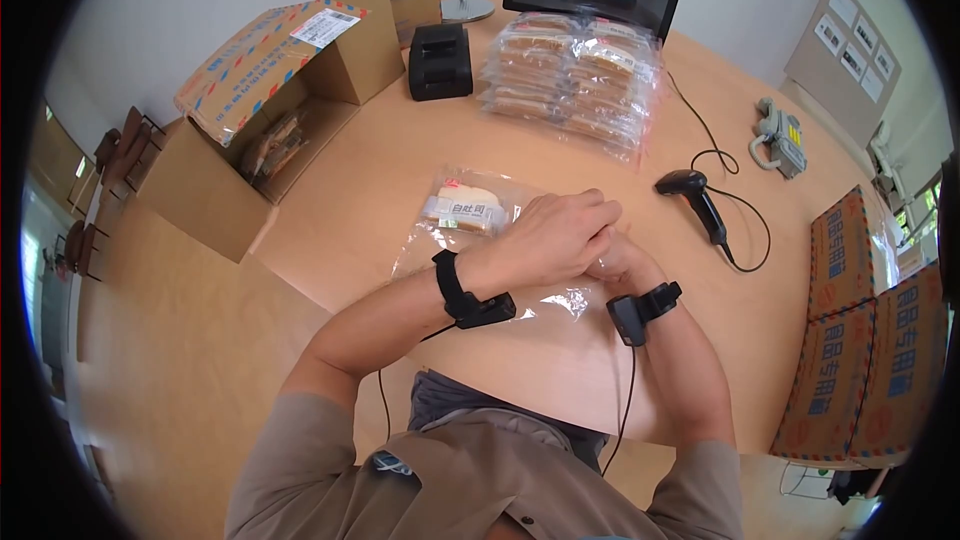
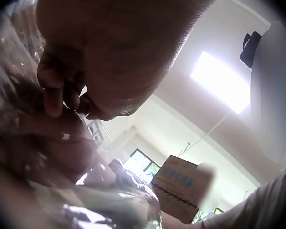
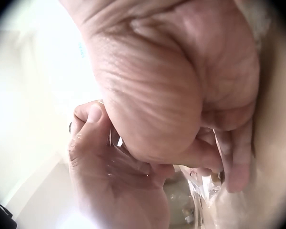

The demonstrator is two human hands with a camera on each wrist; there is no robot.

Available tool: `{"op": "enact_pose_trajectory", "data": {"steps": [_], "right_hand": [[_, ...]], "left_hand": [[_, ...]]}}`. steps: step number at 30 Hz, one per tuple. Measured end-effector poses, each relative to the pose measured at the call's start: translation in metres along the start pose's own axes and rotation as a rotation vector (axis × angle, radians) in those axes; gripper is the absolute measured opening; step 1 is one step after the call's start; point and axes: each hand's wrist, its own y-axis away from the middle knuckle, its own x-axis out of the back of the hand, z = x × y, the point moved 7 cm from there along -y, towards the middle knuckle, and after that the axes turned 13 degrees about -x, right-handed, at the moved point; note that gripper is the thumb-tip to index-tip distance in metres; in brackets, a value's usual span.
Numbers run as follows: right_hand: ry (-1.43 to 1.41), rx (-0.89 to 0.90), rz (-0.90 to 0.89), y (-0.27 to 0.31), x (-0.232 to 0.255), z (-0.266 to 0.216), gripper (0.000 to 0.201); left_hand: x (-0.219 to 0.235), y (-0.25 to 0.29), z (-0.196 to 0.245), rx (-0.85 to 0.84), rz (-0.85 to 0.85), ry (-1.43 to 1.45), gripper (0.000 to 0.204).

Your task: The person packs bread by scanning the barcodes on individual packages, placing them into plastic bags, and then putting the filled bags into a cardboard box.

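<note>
While an open carton (image 1: 275, 60) stands leftmost on the pale wooden table (image 1: 350, 215), a clear bag (image 1: 568, 306) lies mid-surface, its film pinched by the left hand (image 1: 550, 232) and right hand (image 1: 620, 260). Rightward come scanner (image 1: 702, 204), telephone (image 1: 784, 148), wall board (image 1: 843, 45) and stacked cartons (image 1: 842, 340).

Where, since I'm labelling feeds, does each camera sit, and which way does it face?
Head: on the head, facing forward and down at the table; left hand, right hand, arms, torso show.
Left wrist: on that wrist, facing both hands, ceiling beyond.
Right wrist: on that wrist, facing both hands.
Both wrist views share the hands and plastic bag.
</note>
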Motion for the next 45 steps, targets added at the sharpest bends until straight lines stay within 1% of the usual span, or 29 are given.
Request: {"op": "enact_pose_trajectory", "data": {"steps": [2, 5, 9, 11, 13, 15, 17, 20, 22, 24, 25, 26, 27, 28, 29, 30, 32, 33, 34, 35, 36, 38, 39, 40, 41, 42, 43, 44, 45], "right_hand": [[-0.187, -0.020, -0.050, -0.007, -0.001, 0.009, 0.021], [-0.111, 0.081, -0.027, -0.010, 0.000, 0.006, 0.018], [0.035, 0.092, -0.057, 0.021, 0.009, -0.056, 0.022], [0.052, -0.270, -0.105, 0.037, 0.017, -0.061, 0.029], [0.123, -0.249, -0.138, 0.045, 0.037, -0.058, 0.033], [0.191, -0.227, -0.165, 0.051, 0.045, -0.058, 0.039], [0.263, -0.118, -0.103, 0.055, 0.048, -0.065, 0.038], [0.114, -0.097, -0.089, 0.045, 0.029, -0.067, 0.043], [0.067, -0.055, -0.060, 0.033, 0.018, -0.063, 0.044], [-0.002, -0.055, -0.067, 0.020, 0.007, -0.050, 0.045], [-0.002, -0.056, -0.071, 0.016, -0.001, -0.046, 0.045], [0.036, 0.066, -0.070, 0.014, -0.009, -0.051, 0.044], [0.073, 0.189, -0.068, 0.016, -0.014, -0.057, 0.044], [0.070, 0.189, -0.068, 0.015, -0.015, -0.058, 0.044], [0.261, 0.320, -0.026, 0.018, -0.018, -0.066, 0.044], [0.452, 0.450, 0.019, 0.022, -0.021, -0.073, 0.043], [0.456, 0.521, 0.100, 0.018, -0.016, -0.066, 0.044], [0.463, 0.588, 0.173, 0.019, -0.013, -0.065, 0.044], [0.463, 0.586, 0.173, 0.023, -0.014, -0.068, 0.044], [0.658, 0.468, 0.292, 0.022, -0.015, -0.069, 0.044], [0.849, 0.342, 0.411, 0.021, -0.014, -0.068, 0.044], [0.885, 0.399, 0.435, 0.020, -0.020, -0.064, 0.045], [0.921, 0.459, 0.460, 0.022, -0.022, -0.062, 0.046], [0.928, 0.445, 0.476, 0.021, -0.022, -0.060, 0.046], [0.843, 0.482, 0.394, 0.021, -0.027, -0.061, 0.048], [0.756, 0.516, 0.318, 0.021, -0.029, -0.061, 0.050], [0.760, 0.495, 0.344, 0.017, -0.022, -0.057, 0.050], [0.711, 0.508, 0.204, 0.010, -0.021, -0.050, 0.051], [0.657, 0.521, 0.064, 0.008, -0.019, -0.047, 0.053]], "left_hand": [[-0.001, 0.001, 0.001, -0.002, -0.019, 0.020, 0.015], [0.003, 0.009, 0.004, -0.063, 0.058, 0.066, 0.021], [0.024, 0.031, -0.012, 0.121, -0.062, 0.130, 0.031], [0.017, 0.056, -0.048, 0.334, -0.234, 0.177, 0.038], [0.025, 0.071, -0.075, 0.391, -0.255, 0.268, 0.045], [0.038, 0.086, -0.089, 0.524, -0.314, 0.411, 0.046], [0.054, 0.096, -0.099, 0.593, -0.348, 0.426, 0.045], [0.074, 0.109, -0.108, 0.672, -0.401, 0.516, 0.045], [0.101, 0.111, -0.122, 0.654, -0.407, 0.381, 0.048], [0.149, 0.119, -0.168, 0.603, -0.257, -0.008, 0.048], [0.182, 0.126, -0.191, 0.604, -0.245, -0.317, 0.051], [0.217, 0.132, -0.206, 0.594, -0.231, -0.626, 0.055], [0.252, 0.148, -0.219, 0.868, -0.109, -0.765, 0.065], [0.276, 0.169, -0.234, 0.976, -0.011, -0.866, 0.065], [0.295, 0.188, -0.226, 1.032, 0.057, -0.987, 0.060], [0.329, 0.243, -0.293, 1.140, 0.142, -1.046, 0.051], [0.332, 0.244, -0.257, 1.081, -0.089, -1.299, 0.040], [0.338, 0.254, -0.261, 1.077, -0.090, -1.298, 0.040], [0.345, 0.275, -0.273, 1.080, -0.015, -1.231, 0.036], [0.350, 0.284, -0.274, 1.081, 0.061, -1.164, 0.033], [0.351, 0.291, -0.276, 1.078, 0.061, -1.162, 0.033], [0.349, 0.292, -0.265, 1.065, 0.085, -1.238, 0.029], [0.361, 0.320, -0.302, 1.000, 0.232, -1.311, 0.032], [0.366, 0.321, -0.300, 0.962, 0.267, -1.361, 0.035], [0.365, 0.311, -0.294, 0.921, 0.304, -1.407, 0.037], [0.357, 0.290, -0.268, 0.818, 0.403, -1.406, 0.039], [0.352, 0.264, -0.229, 0.714, 0.499, -1.397, 0.040], [0.350, 0.244, -0.209, 0.760, 0.613, -1.151, 0.043], [0.348, 0.231, -0.204, 0.666, 0.632, -1.164, 0.037]]}}
